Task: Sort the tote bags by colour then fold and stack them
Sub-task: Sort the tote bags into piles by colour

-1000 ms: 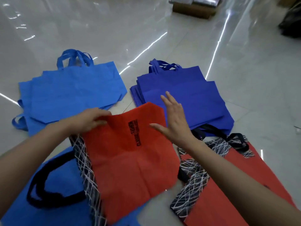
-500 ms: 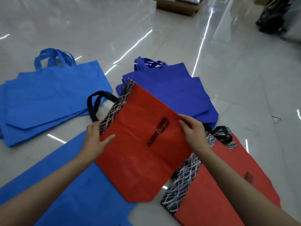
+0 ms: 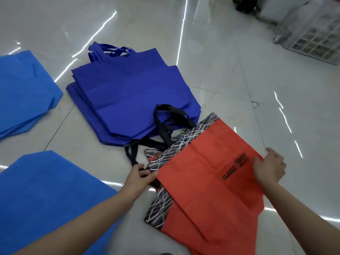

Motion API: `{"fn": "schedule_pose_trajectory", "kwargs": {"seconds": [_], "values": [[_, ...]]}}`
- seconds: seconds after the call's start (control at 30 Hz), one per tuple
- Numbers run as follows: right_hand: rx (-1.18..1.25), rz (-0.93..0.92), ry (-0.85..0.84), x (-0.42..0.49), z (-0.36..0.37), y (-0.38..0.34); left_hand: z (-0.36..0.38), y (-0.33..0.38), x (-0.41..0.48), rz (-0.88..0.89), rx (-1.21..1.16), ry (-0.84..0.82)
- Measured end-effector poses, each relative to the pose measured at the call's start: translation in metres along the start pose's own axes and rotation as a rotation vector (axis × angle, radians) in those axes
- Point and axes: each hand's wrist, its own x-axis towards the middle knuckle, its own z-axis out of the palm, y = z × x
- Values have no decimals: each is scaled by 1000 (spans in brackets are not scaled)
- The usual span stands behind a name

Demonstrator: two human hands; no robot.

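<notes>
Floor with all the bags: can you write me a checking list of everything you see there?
Surface: glossy pale tiled floor, with reflected light streaks.
Job's things: dark blue stack; light blue stack at left; light blue bag nearest; top red bag lying on a second red bag; black handles overlap the dark blue stack.
Clutter: nothing seen.
Hands: left hand pinches the top red bag by its patterned band; right hand grips the opposite edge.
Cables: nothing seen.
Surroundings: white slatted crate and dark object, far right.
</notes>
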Motion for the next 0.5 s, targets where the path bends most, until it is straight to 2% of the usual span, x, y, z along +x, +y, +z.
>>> {"fn": "schedule_pose_trajectory", "kwargs": {"seconds": [0.03,0.07,0.13,0.2,0.27,0.37,0.5], "values": [[-6,-68,-14,-4,1,-5,3,-2,-1,33,30,-32],[10,-227,-64,-14,5,-14,3,-3,-3,81,83,-53],[-14,-660,-211,-50,20,-28,-4,-7,-9,188,227,-72],[-139,-1025,-357,-105,41,-39,-17,-14,-17,290,354,-50],[-315,-1261,-504,-164,58,-48,-32,-26,-26,369,441,-11],[-459,-1399,-586,-203,71,-56,-56,-41,-39,379,484,-4],[-411,-1263,-666,-179,74,-79,-82,-52,-47,406,534,8]]}}
